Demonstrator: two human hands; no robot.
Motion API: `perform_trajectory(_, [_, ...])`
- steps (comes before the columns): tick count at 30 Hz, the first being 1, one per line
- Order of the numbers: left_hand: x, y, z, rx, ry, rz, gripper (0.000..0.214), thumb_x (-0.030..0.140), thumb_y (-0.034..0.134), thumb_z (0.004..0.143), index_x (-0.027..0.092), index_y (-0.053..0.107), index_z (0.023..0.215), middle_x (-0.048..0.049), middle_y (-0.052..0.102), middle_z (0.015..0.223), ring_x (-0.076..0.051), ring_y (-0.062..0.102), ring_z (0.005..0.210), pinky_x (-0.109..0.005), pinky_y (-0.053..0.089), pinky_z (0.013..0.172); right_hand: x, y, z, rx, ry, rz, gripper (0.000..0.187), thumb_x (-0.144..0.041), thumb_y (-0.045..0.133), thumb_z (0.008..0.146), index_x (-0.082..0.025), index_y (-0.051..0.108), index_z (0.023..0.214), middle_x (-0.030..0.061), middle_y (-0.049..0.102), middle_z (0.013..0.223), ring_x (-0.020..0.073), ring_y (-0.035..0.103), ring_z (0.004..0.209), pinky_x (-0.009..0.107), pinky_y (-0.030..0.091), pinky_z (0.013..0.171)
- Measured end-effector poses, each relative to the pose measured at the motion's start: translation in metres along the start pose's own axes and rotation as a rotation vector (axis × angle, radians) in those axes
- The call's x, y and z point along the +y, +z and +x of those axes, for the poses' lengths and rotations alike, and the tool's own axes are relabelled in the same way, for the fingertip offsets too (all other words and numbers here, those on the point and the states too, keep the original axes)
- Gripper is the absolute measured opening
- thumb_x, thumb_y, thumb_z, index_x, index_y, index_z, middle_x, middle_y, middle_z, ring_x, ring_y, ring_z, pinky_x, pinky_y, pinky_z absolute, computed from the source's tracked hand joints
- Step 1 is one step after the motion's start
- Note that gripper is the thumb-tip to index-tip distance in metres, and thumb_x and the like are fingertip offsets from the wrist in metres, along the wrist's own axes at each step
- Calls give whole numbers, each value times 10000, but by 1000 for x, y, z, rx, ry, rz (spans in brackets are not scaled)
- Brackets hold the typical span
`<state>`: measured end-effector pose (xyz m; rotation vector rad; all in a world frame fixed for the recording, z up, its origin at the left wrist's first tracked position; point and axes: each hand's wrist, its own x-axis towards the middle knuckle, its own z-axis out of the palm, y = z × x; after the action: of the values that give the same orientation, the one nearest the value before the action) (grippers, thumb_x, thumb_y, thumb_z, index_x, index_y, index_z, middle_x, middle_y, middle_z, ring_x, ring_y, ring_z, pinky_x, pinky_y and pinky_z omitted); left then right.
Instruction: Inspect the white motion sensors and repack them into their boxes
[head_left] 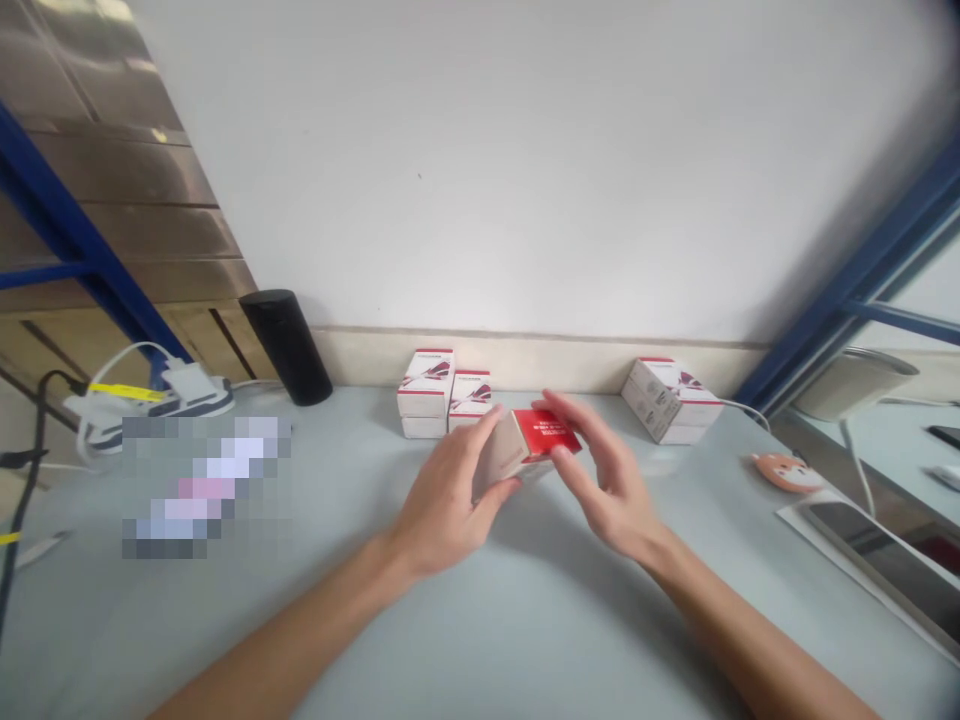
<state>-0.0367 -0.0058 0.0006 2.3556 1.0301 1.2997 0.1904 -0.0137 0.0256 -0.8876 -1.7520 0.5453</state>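
Between my two hands is a small white carton with a red end (551,432), tilted above the table. My left hand (450,490) wraps round its left side, thumb underneath. At the red end, my right hand (607,480) has its thumb and fingers closed on the carton's edges. Just behind stand similar white and red cartons: a taller stack (426,395) and a lower carton (471,395), the latter partly hidden by my left hand. Another group of such cartons (671,400) sits to the right, near the wall.
A black cylinder (289,345) stands at the back left beside a power strip (202,400) with plugs and cables. A blurred-out item (210,485) lies at left. To the right are an orange animal-face item (786,472) and a dark flat device (877,550). Blue frame posts flank the table.
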Motion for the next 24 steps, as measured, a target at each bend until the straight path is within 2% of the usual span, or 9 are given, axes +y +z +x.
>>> perform_trajectory(2, [-4,1,0,-41,-2,18,736,287,593,1025,369,204,1644,-112,570,1520,-303,600,1335,-489,519,1091,-3,-3,2,-2,-88,-83,407,-328,613,1020,-308,603,1426,101,673,1357,270,659,1225,459,532,1068])
perform_trajectory(6, [-8,-3,1,-73,-48,15,710,277,544,1043,333,196,1659,-121,531,1565,-309,574,1371,-505,491,1131,0,-5,6,-70,-245,-205,508,-288,718,957,-281,581,1445,121,663,1354,273,671,1203,434,573,1015])
perform_trajectory(10, [-4,-8,3,-83,-10,9,793,315,631,1002,307,192,1662,-133,447,1634,-335,487,1467,-501,459,1180,2,2,5,-25,-315,-207,442,-246,738,949,-275,617,1373,116,690,1281,253,695,1145,417,598,976])
perform_trajectory(14, [-2,-7,3,-38,85,-18,765,301,678,985,335,268,1630,-117,569,1512,-302,581,1366,-485,496,1142,-6,4,4,-64,-357,-171,425,-256,758,939,-272,625,1342,110,721,1238,251,715,1105,412,615,941])
perform_trajectory(17, [-2,-3,3,-17,110,-51,746,270,678,986,345,290,1620,-113,608,1452,-290,622,1300,-474,530,1097,-11,-2,4,-54,-311,-157,342,-282,753,941,-267,662,1270,79,760,1144,231,744,999,375,625,876])
perform_trajectory(21, [3,-2,4,-13,231,-75,892,292,751,935,319,218,1651,-142,607,1401,-302,634,1240,-480,566,1039,-14,-11,3,131,-158,-136,138,-277,612,1026,-265,723,1108,24,775,966,170,734,799,290,598,741])
perform_trajectory(23, [7,-3,5,-13,356,-72,899,230,747,926,322,217,1646,-149,548,1407,-290,611,1254,-459,581,1013,-14,-10,3,203,-43,-117,210,-326,539,1062,-260,738,1057,24,759,926,152,684,714,266,551,642])
perform_trajectory(24, [8,-4,6,-7,419,-51,859,182,740,915,332,273,1621,-147,498,1425,-282,591,1272,-448,581,1014,-14,-9,4,212,28,-96,245,-363,519,1070,-258,740,1057,24,746,904,147,650,677,261,519,598])
